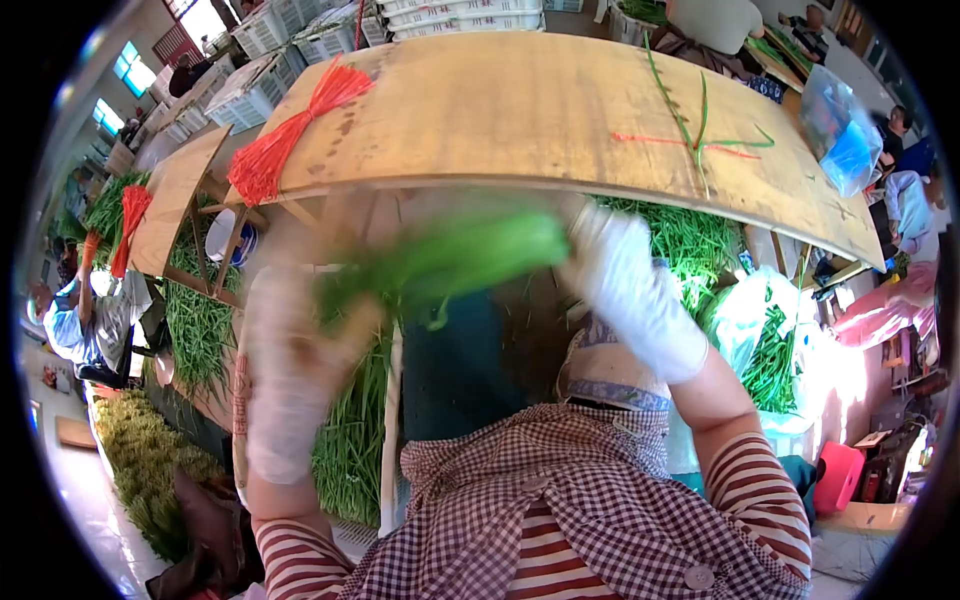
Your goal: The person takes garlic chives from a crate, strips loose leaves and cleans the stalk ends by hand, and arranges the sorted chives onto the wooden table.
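Observation:
A bunch of long green stalks [470,252], smeared by motion, is held in the air in front of the table's near edge. My left hand [335,335], in a whitish glove or wrap, is closed around its left end, with the thumb partly showing. At the bunch's right end, my gloved right hand [598,235] grips it; blur hides the fingers' detail. On the wooden table [480,110], a few loose green stalks [690,120] lie across a thin red tie [735,150].
A bundle of red ties [295,130] lies on the table's left end. Below left is a crate of green stalks [352,450]; more stalks [690,240] and a plastic bag of greens [770,345] are at right. Another person [90,315] works at the far left. White crates [460,18] stand behind.

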Demonstrator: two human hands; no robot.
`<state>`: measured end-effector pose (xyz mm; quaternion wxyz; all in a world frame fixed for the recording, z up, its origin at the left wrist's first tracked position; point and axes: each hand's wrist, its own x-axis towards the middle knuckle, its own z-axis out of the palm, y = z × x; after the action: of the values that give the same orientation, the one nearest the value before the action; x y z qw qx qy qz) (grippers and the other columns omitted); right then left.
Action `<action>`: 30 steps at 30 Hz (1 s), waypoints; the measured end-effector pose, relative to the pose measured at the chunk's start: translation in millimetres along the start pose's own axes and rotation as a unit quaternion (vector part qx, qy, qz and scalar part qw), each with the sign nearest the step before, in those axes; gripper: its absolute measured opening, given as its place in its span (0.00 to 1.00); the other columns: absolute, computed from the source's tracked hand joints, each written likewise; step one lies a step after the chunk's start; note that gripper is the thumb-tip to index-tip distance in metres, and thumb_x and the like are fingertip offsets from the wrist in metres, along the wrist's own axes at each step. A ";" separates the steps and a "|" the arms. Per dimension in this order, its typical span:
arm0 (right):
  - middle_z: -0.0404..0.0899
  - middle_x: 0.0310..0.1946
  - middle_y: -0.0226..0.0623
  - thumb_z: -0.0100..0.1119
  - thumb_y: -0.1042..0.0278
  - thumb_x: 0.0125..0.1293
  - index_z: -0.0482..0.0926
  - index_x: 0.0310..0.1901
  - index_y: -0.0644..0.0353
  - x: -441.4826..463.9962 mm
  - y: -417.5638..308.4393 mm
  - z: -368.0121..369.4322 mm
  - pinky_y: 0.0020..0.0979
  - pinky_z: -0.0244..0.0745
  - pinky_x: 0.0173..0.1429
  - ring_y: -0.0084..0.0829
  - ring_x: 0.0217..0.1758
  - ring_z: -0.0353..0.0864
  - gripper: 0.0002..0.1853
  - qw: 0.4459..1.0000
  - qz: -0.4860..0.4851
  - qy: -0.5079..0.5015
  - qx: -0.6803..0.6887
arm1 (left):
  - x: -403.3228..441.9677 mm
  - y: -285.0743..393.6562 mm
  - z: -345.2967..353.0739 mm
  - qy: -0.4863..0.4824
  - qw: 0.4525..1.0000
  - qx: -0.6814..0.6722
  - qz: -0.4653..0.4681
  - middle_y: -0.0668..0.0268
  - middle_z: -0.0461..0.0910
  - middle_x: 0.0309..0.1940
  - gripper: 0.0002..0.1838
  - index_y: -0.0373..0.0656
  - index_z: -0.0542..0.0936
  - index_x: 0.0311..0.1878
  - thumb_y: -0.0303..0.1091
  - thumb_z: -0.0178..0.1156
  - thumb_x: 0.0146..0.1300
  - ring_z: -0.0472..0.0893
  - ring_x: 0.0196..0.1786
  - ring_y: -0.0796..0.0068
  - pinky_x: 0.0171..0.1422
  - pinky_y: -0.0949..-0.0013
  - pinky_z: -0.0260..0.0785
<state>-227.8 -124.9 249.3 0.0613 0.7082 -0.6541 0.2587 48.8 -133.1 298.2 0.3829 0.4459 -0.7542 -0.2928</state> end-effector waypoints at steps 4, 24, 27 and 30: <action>0.77 0.22 0.34 0.61 0.58 0.64 0.79 0.44 0.61 97.2 19.7 -5.0 0.30 0.73 0.27 0.27 0.20 0.76 0.15 0.912 0.238 -0.098 0.320 | 51.8 30.4 -33.1 0.305 0.915 0.153 0.213 0.61 0.78 0.53 0.25 0.44 0.76 0.58 0.39 0.68 0.58 0.75 0.59 0.65 0.67 0.61 0.66; 0.76 0.58 0.40 0.54 0.47 0.69 0.65 0.68 0.55 -24.1 20.0 56.8 0.44 0.71 0.58 0.40 0.53 0.78 0.31 0.510 0.399 -0.088 0.757 | 113.7 -74.5 155.6 -0.077 0.770 -0.518 -0.364 0.59 0.81 0.47 0.16 0.35 0.74 0.55 0.25 0.59 0.63 0.82 0.49 0.66 0.56 0.63 0.74; 0.80 0.50 0.41 0.58 0.68 0.69 0.72 0.62 0.63 -2.8 1.3 39.2 0.26 0.76 0.50 0.31 0.44 0.82 0.22 0.638 0.430 -0.025 0.638 | 104.4 -88.5 167.0 -0.117 0.795 -0.488 -0.341 0.59 0.81 0.47 0.19 0.34 0.73 0.56 0.23 0.60 0.61 0.82 0.49 0.67 0.56 0.65 0.74; 0.82 0.46 0.43 0.58 0.68 0.68 0.75 0.58 0.69 10.7 0.1 20.0 0.25 0.76 0.51 0.27 0.46 0.81 0.20 0.749 0.436 -0.047 0.496 | 98.7 -82.9 170.1 -0.127 0.814 -0.472 -0.315 0.61 0.82 0.44 0.17 0.34 0.76 0.52 0.21 0.62 0.60 0.82 0.46 0.69 0.55 0.66 0.74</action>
<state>-222.1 -143.0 236.8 -0.4487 0.2881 -0.6734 0.5120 -87.2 -240.3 173.4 0.3336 0.3824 -0.3838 -0.7715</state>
